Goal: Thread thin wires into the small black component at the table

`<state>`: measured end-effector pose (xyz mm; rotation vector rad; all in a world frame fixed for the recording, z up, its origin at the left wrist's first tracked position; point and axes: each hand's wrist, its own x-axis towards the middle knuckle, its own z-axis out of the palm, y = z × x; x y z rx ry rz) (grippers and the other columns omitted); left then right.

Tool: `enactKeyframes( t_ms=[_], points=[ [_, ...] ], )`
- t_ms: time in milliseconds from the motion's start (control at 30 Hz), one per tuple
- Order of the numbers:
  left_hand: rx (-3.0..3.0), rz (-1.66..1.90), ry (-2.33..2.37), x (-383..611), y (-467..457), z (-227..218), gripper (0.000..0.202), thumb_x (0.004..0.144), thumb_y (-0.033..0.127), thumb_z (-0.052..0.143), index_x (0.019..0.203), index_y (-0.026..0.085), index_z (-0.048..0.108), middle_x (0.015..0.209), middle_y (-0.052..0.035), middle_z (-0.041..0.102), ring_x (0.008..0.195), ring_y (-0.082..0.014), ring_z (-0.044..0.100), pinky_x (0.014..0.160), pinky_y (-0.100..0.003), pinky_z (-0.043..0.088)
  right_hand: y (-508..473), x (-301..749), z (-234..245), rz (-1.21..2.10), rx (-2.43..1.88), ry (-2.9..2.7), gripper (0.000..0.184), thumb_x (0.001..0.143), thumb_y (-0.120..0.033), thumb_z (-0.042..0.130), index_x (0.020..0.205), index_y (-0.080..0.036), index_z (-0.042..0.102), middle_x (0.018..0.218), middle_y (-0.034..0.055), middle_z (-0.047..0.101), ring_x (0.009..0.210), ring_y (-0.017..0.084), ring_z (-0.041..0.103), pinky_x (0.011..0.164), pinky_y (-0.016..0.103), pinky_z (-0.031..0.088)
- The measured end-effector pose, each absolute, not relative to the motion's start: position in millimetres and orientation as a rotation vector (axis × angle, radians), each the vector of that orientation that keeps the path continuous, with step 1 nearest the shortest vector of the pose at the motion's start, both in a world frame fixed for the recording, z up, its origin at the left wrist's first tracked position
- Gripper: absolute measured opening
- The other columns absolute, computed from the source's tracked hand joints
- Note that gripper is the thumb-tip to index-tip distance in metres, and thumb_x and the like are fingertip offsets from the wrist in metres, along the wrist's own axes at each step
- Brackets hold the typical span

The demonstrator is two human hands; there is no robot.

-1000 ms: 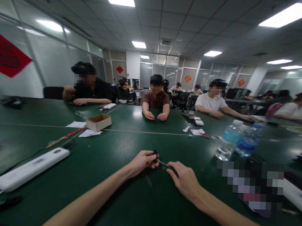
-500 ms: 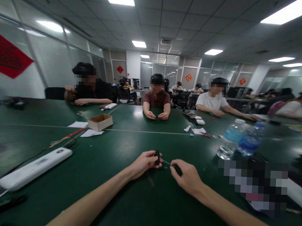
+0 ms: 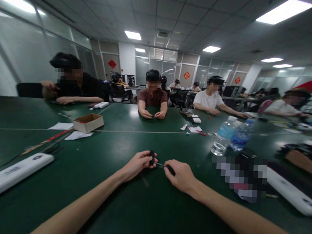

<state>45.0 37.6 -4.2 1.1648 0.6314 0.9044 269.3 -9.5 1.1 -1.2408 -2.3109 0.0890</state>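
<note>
My left hand (image 3: pixel 141 162) is closed around a small black part (image 3: pixel 151 157), held upright just above the green table (image 3: pixel 109 205). What kind of part it is, I cannot make out. In my right hand (image 3: pixel 183 174) is a screwdriver, its dark handle (image 3: pixel 171 169) mostly covered by my fingers. The thin metal shaft (image 3: pixel 159 164) points left and reaches the black part. Whether the tip sits in the part or only touches it is too small to tell.
White power strips lie left (image 3: pixel 17 174) and right (image 3: pixel 290 188). Two water bottles (image 3: pixel 224 136) stand right of my hands, near a pixelated pile. An open cardboard box (image 3: pixel 89 124) sits on papers at the left. Co-workers sit across the table; another person's arm (image 3: pixel 304 159) reaches in at right.
My view has turned to the right, so everything appears shifted left. My hands keep the same hold on the black part and the screwdriver. Another person's arm now shows at right.
</note>
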Motion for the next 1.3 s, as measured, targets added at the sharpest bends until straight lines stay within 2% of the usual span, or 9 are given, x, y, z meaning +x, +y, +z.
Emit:
enactKeyframes(
  t_ms=[367, 700, 1300],
  points=[
    [1.299, 0.921, 0.673, 47.0, 36.3, -0.6, 0.023, 0.085, 0.027, 0.055, 0.102, 0.011, 0.055, 0.088, -0.0085, 0.061, 0.079, -0.0168, 0.060, 0.073, -0.028, 0.045, -12.1, 269.4, 3.1, 0.070, -1.281, -2.300, 0.022, 0.097, -0.033, 0.045, 0.109, -0.020, 0.059, 0.095, 0.0054, 0.063, 0.081, 0.017, 0.060, 0.074, 0.030, 0.047],
    [1.404, 0.850, 0.764, 46.6, 34.6, -2.8, 0.023, 0.083, 0.029, 0.054, 0.098, 0.012, 0.056, 0.091, -0.0098, 0.064, 0.079, -0.0182, 0.061, 0.068, -0.027, 0.045, -6.5, 271.2, 3.5, 0.111, -1.296, -2.212, 0.023, 0.097, -0.032, 0.044, 0.110, -0.019, 0.059, 0.099, 0.0056, 0.064, 0.085, 0.017, 0.061, 0.077, 0.030, 0.048],
    [1.231, 0.958, 0.670, 45.2, 38.0, -6.3, 0.030, 0.084, 0.030, 0.061, 0.106, 0.010, 0.057, 0.095, -0.0127, 0.062, 0.081, -0.0185, 0.063, 0.072, -0.028, 0.048, -7.3, 269.7, 1.9, 0.130, -1.205, -2.286, 0.020, 0.095, -0.030, 0.046, 0.105, -0.020, 0.061, 0.093, 0.0041, 0.064, 0.077, 0.016, 0.060, 0.071, 0.028, 0.047]
  ],
)
